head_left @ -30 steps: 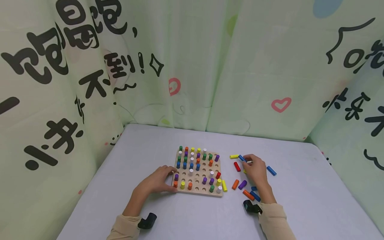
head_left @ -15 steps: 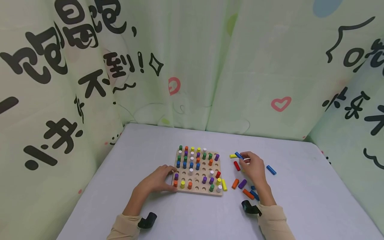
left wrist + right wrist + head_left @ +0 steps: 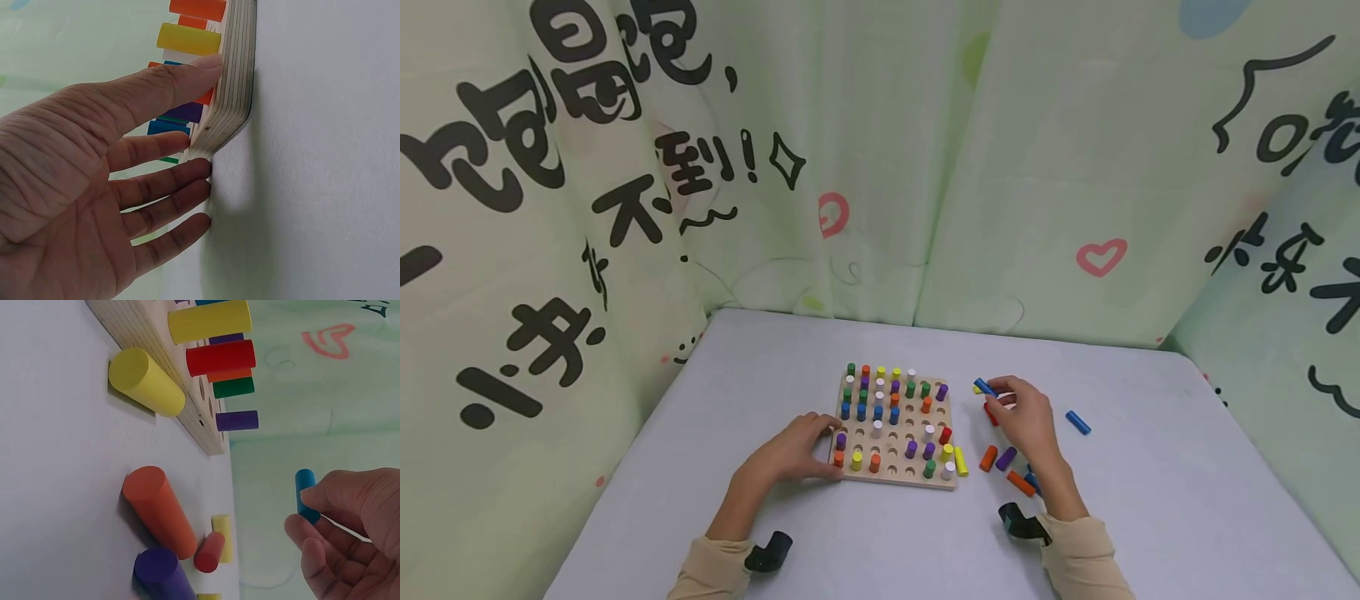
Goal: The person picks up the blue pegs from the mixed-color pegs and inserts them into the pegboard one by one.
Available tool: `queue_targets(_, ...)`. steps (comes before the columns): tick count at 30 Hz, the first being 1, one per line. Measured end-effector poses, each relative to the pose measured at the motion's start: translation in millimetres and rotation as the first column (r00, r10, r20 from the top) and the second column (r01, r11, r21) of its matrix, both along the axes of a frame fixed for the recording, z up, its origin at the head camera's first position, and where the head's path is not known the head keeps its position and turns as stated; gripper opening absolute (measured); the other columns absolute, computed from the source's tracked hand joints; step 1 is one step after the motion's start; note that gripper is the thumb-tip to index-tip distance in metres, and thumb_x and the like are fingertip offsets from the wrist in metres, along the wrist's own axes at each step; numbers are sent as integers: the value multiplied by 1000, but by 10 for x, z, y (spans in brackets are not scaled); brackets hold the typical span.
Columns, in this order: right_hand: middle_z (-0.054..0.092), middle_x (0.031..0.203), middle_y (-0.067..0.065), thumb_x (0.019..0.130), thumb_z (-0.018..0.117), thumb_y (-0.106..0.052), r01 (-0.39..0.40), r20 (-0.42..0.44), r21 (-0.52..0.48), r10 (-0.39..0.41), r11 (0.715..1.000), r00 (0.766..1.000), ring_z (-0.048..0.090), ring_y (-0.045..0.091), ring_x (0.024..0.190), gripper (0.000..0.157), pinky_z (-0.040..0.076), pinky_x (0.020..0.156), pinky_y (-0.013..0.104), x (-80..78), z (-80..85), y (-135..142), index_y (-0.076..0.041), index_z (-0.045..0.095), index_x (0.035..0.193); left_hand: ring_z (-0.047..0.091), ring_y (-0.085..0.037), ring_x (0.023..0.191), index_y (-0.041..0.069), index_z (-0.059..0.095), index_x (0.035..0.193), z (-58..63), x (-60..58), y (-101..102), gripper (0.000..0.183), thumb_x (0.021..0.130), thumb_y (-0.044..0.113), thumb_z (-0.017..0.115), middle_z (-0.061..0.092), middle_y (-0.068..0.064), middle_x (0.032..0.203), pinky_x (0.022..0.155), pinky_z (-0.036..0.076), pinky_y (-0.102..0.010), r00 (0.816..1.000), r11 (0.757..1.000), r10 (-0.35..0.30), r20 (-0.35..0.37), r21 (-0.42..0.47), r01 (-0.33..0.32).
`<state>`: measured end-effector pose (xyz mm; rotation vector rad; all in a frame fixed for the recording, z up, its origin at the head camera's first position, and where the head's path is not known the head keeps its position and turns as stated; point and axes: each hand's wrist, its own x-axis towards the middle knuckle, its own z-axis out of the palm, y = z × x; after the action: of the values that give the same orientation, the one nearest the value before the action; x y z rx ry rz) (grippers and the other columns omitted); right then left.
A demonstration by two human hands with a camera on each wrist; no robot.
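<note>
In the head view a wooden pegboard lies on the table, many holes filled with coloured pegs. My left hand rests against its near left corner. The left wrist view shows the thumb touching the board's edge, the other fingers fairly straight beside it. My right hand, right of the board, pinches a blue peg between thumb and fingers, above the table. Beneath and around that hand lie loose pegs, among them a red peg, an orange peg and a purple peg.
A yellow peg lies against the board's right edge. Another blue peg lies farther right on the white table. More orange and blue pegs lie near the right wrist. A printed curtain hangs behind and along both sides.
My right hand has lifted the blue peg and carried it a little left and away from me, over the yellow peg. The left hand and the pegboard have stayed in place.
</note>
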<state>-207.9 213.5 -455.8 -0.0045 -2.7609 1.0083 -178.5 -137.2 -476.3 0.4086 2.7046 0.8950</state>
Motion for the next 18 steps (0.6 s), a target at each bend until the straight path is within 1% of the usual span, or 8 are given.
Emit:
queue_targets(5, 68, 118, 20, 96, 69, -8, -17, -2, -15, 17, 1000, 1000, 64, 34, 104, 28, 60, 85, 47, 36, 21, -47, 0, 66, 123, 55, -29, 124, 7, 60, 134, 12, 10, 5, 70, 76, 29, 92, 62, -10, 128, 110, 46, -51, 1000, 1000, 1, 8, 3, -1)
queue_targets(11, 69, 115, 19, 95, 70, -8, -32, -2, -13, 32, 999, 999, 65, 34, 104, 27, 59, 88, 48, 53, 17, -117, 0, 67, 121, 55, -29, 124, 7, 60, 134, 23, 19, 2, 70, 76, 30, 92, 62, -10, 128, 110, 46, -51, 1000, 1000, 1, 6, 3, -1)
queue_targets(18, 69, 114, 19, 95, 70, -8, -35, 8, -19, 35, 999, 999, 65, 34, 104, 27, 61, 84, 45, 87, 10, -184, 0, 67, 121, 55, -29, 124, 6, 60, 134, 16, 12, -3, 70, 76, 30, 92, 62, -11, 127, 110, 46, -51, 1000, 1000, -6, -2, 1, 6)
